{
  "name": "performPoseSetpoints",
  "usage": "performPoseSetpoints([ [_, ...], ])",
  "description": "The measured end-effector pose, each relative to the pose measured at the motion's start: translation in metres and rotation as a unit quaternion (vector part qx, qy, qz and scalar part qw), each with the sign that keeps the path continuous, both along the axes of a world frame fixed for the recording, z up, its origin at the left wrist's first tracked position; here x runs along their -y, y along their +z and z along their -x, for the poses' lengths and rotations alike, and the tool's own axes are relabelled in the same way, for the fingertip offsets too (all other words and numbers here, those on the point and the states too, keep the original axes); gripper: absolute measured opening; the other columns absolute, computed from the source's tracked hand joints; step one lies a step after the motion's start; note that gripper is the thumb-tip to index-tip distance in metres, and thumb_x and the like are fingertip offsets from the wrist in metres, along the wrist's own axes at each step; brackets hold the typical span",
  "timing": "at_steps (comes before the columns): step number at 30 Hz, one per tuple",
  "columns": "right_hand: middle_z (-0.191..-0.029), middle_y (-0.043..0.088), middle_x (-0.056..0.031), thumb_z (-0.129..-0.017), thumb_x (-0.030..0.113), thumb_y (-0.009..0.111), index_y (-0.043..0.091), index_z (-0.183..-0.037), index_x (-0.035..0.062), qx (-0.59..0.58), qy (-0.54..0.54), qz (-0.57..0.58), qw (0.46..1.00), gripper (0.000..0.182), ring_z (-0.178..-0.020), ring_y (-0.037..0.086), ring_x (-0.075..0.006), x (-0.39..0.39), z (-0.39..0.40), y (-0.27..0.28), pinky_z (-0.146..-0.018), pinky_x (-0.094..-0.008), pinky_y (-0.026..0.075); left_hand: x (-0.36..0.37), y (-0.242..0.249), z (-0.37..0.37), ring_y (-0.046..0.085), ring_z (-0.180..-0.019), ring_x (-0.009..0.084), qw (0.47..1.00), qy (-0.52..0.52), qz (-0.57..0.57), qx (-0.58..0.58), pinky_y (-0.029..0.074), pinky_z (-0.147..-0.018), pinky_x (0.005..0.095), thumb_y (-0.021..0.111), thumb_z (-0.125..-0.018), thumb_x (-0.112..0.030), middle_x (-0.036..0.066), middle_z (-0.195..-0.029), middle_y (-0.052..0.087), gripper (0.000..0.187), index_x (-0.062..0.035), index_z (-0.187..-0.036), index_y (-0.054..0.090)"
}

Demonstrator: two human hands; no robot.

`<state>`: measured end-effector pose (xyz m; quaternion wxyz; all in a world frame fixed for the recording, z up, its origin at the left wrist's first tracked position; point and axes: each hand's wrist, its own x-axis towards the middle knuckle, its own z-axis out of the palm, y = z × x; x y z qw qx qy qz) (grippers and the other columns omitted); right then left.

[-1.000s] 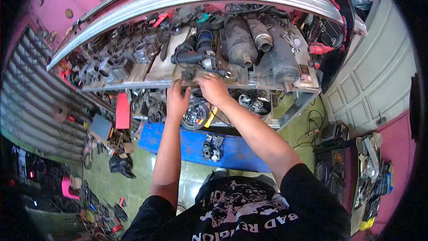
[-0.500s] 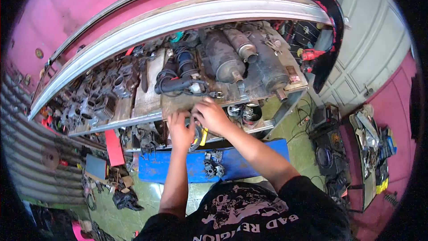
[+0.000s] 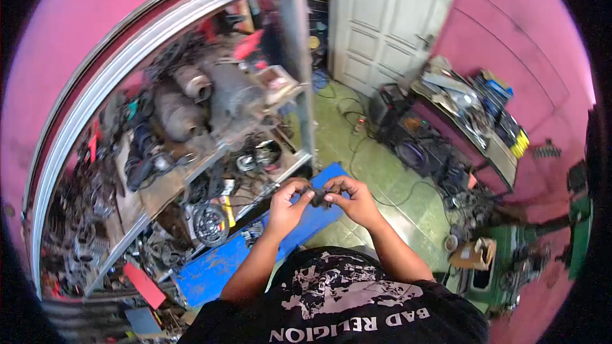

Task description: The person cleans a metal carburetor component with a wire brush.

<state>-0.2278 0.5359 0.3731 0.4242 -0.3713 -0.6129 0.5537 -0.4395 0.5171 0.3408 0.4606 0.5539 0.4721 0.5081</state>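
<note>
In front of my chest, a small dark part (image 3: 319, 197) of a kind I cannot make out sits between my two hands. My left hand (image 3: 290, 207) pinches its left side with thumb and fingers. On the other side, my right hand (image 3: 352, 202) grips it the same way. Below the hands stretches a blue bench (image 3: 217, 274) with a worn top. A metal part, perhaps a carburetor (image 3: 253, 232), lies on it, partly behind my left forearm.
To the left, a shelf (image 3: 210, 165) carries mufflers (image 3: 175, 111) and greasy parts; a round disc (image 3: 210, 224) stands lower down. A cluttered side table (image 3: 497, 159) is at the right, near a white door (image 3: 382, 19). Cables (image 3: 357, 146) lie across the green floor.
The view has turned right, toward the door and side table. My hands have left the shelf edge and now hold a small dark part between them above the bench.
</note>
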Motion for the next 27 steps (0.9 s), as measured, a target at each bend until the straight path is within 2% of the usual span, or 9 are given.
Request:
performPoseSetpoints([
  [7, -0.087, 0.071, -0.0074, -0.087, 0.016, 0.08, 0.072, -0.123, 0.0125, 0.196, -0.163, -0.097, 0.962, 0.038, -0.082, 0.061, -0.0203, 0.053, -0.166, 0.021, -0.084, -0.0371, 0.047, -0.019, 0.036, -0.148, 0.06, -0.085, 0.0073, 0.986, -0.165, 0.012, 0.012, 0.051, -0.078, 0.0268, 0.072, -0.097, -0.01, 0.001, -0.09, 0.069, 0.013, 0.0002, -0.103, 0.067],
  [9, -0.097, 0.073, -0.0093, -0.087, 0.021, 0.079, 0.07, -0.128, 0.0137, 0.342, -0.195, -0.138, 0.909, 0.042, -0.093, 0.061, -0.0239, 0.071, -0.21, 0.042, -0.091, -0.0395, 0.041, -0.025, 0.039, -0.187, 0.061, -0.087, 0.0071, 0.979, -0.201, 0.031, -0.014, 0.051, -0.078, 0.0266, 0.076, -0.094, -0.014, 0.001, -0.092, 0.071, 0.018, 0.001, -0.103, 0.07],
  [13, -0.119, 0.07, -0.0063, -0.084, 0.035, 0.08, 0.065, -0.136, 0.0146, 0.366, -0.24, -0.176, 0.882, 0.058, -0.11, 0.057, -0.0272, 0.096, -0.279, 0.062, -0.098, -0.0449, 0.035, -0.021, 0.069, -0.268, 0.06, -0.084, 0.0064, 0.939, -0.342, 0.036, -0.016, 0.05, -0.075, 0.0266, 0.078, -0.093, -0.019, 0.001, -0.089, 0.071, 0.023, 0.0006, -0.103, 0.071],
  [17, -0.123, 0.067, -0.0087, -0.083, 0.037, 0.082, 0.068, -0.126, 0.0093, 0.371, -0.146, -0.139, 0.906, 0.053, -0.123, 0.054, -0.0286, 0.105, -0.331, 0.058, -0.106, -0.0468, 0.032, -0.017, 0.079, -0.336, 0.06, -0.085, 0.0068, 0.896, -0.442, 0.004, -0.049, 0.048, -0.074, 0.0258, 0.076, -0.095, -0.019, 0.0, -0.094, 0.07, 0.027, -0.0007, -0.113, 0.069],
  [18, -0.111, 0.071, -0.0069, -0.085, 0.031, 0.082, 0.071, -0.115, 0.0058, 0.398, -0.153, -0.12, 0.897, 0.04, -0.112, 0.062, -0.0214, 0.109, -0.34, 0.06, -0.101, -0.0426, 0.04, -0.014, 0.077, -0.352, 0.06, -0.085, 0.0068, 0.89, -0.452, 0.004, -0.052, 0.048, -0.074, 0.0258, 0.076, -0.095, -0.019, 0.0, -0.094, 0.07, 0.027, -0.0007, -0.113, 0.069],
  [20, -0.103, 0.072, -0.0044, -0.087, 0.026, 0.082, 0.072, -0.111, 0.0048, 0.26, -0.206, -0.061, 0.941, 0.034, -0.102, 0.063, -0.0173, 0.12, -0.357, 0.052, -0.094, -0.0386, 0.045, -0.008, 0.067, -0.387, 0.059, -0.09, 0.0083, 0.913, -0.37, 0.073, 0.154, 0.047, -0.08, 0.0271, 0.075, -0.096, -0.021, -0.001, -0.105, 0.069, 0.038, -0.0044, -0.128, 0.063],
  [22, -0.087, 0.071, 0.0005, -0.091, 0.015, 0.079, 0.074, -0.103, 0.0025, 0.051, -0.28, -0.015, 0.958, 0.019, -0.082, 0.062, -0.0074, 0.126, -0.369, 0.033, -0.075, -0.0277, 0.052, -0.003, 0.043, -0.408, 0.059, -0.092, 0.009, 0.9, -0.369, 0.177, 0.153, 0.046, -0.083, 0.0281, 0.074, -0.096, -0.023, 0.0, -0.108, 0.068, 0.042, -0.0058, -0.132, 0.06],
  [24, -0.089, 0.072, 0.0012, -0.091, 0.014, 0.078, 0.074, -0.106, 0.0022, 0.016, -0.314, -0.002, 0.949, 0.02, -0.083, 0.063, -0.0076, 0.135, -0.381, 0.024, -0.078, -0.0275, 0.052, 0.0, -0.006, -0.421, 0.059, -0.1, 0.0103, 0.839, -0.378, 0.338, 0.196, 0.045, -0.092, 0.0307, 0.074, -0.096, -0.028, 0.002, -0.115, 0.068, 0.048, -0.0059, -0.136, 0.059],
  [27, -0.093, 0.073, 0.002, -0.093, 0.013, 0.077, 0.074, -0.111, 0.0017, -0.029, -0.376, 0.016, 0.926, 0.022, -0.086, 0.063, -0.0072, 0.143, -0.4, 0.012, -0.08, -0.0269, 0.052, 0.022, -0.011, -0.452, 0.061, -0.105, 0.0109, 0.841, -0.452, 0.233, 0.187, 0.046, -0.094, 0.0297, 0.074, -0.097, -0.027, 0.004, -0.118, 0.068, 0.045, -0.0029, -0.132, 0.062],
])
